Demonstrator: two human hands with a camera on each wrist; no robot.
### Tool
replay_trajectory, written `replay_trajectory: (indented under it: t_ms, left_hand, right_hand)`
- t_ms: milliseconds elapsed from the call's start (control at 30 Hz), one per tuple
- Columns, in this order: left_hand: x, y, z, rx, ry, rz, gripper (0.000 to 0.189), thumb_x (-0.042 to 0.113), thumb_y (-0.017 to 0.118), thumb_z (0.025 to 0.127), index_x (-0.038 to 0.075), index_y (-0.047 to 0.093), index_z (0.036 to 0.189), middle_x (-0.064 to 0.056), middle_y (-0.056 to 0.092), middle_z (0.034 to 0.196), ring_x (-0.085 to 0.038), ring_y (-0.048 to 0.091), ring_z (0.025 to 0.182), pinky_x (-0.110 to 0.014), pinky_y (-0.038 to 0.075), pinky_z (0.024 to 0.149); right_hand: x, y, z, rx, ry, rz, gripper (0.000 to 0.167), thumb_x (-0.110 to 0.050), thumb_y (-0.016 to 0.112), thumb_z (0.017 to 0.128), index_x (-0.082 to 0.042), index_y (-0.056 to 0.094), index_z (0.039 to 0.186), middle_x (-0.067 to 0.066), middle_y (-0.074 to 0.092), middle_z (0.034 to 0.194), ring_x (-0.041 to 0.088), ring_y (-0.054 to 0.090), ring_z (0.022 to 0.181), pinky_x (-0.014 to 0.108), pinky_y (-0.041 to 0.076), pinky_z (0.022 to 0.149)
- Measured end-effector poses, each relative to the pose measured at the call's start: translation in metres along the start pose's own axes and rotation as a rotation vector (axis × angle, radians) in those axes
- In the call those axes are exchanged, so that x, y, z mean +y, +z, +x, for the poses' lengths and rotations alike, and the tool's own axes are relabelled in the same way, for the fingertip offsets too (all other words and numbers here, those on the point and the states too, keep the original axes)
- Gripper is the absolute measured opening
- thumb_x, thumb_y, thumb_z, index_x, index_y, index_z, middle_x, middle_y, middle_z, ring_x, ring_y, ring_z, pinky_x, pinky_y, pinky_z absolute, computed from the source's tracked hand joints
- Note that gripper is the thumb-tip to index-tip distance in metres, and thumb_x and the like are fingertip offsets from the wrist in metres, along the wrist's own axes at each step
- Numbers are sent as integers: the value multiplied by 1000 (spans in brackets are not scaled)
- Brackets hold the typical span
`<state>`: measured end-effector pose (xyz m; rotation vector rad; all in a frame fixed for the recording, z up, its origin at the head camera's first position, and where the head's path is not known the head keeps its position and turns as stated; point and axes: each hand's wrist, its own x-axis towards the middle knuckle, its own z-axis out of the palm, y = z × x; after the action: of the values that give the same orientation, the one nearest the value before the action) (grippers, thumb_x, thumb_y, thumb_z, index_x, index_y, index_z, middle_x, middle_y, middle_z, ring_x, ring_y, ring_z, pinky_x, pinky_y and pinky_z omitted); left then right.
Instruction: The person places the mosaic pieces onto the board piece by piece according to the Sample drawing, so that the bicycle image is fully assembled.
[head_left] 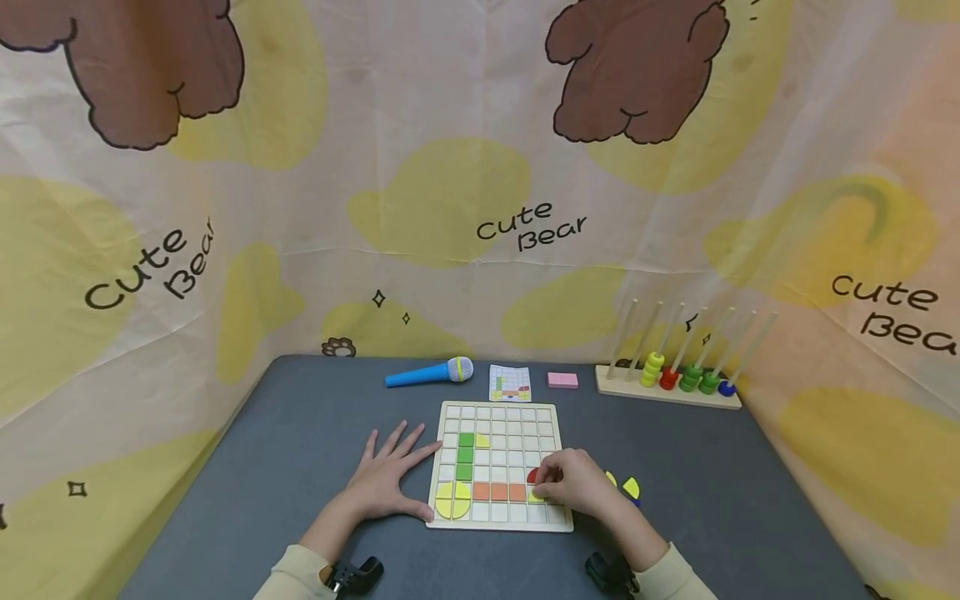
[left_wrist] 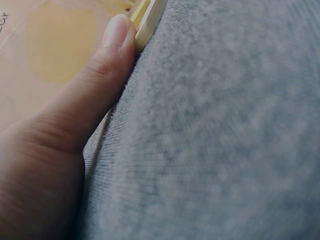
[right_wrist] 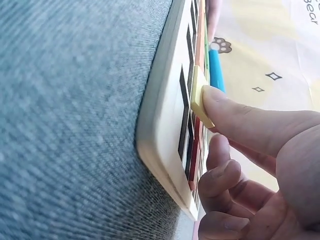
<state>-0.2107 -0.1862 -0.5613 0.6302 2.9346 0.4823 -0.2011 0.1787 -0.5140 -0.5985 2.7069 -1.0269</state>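
A wooden grid board [head_left: 498, 527] lies on the grey table. My left hand [head_left: 386, 479] is spread flat at its left side, with the thumb [left_wrist: 117, 37] against the board's near left corner. Over the right part of the board, my right hand [head_left: 573, 479] pinches a yellow piece [right_wrist: 199, 97] between thumb and fingers, tilted close above the grid. Beside it sits a red piece [head_left: 532, 475], partly covered by the hand. A row of orange squares [head_left: 497, 492], a column of green squares [head_left: 465, 456], a yellow circle of quarter pieces [head_left: 453, 500] and a single yellow quarter [head_left: 482, 441] fill other cells.
Behind the board lie a blue toy microphone [head_left: 416, 376], a printed pattern card [head_left: 509, 384] and a pink block [head_left: 562, 380]. A wooden peg stand [head_left: 667, 390] with colored beads stands back right. Loose pieces, including a yellow quarter [head_left: 631, 487], lie beyond my right wrist.
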Motion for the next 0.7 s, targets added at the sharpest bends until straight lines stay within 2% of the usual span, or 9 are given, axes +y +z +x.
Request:
replay_trajectory:
  t_ms: [333,700]
  left_hand:
    - [0,0,0,6,2,-16,115,93,65,57,47,30,157,2,18,170,-37,5,157,-74,-5,116]
    - [0,1,0,5,1,-12,115,95,63,57,49,29,157,2,16,170,-35,3,157,-73,-6,116]
  right_hand:
    - [3,-4,1,-3,-15,17,10,-17,84,83,-16,74,82,-10,62,71,9,51,64,22,42,56]
    - [14,-31,-14,104,142,24,13,-11,84,82,-13,75,91,-4,62,75,15,53,71,23,46,58]
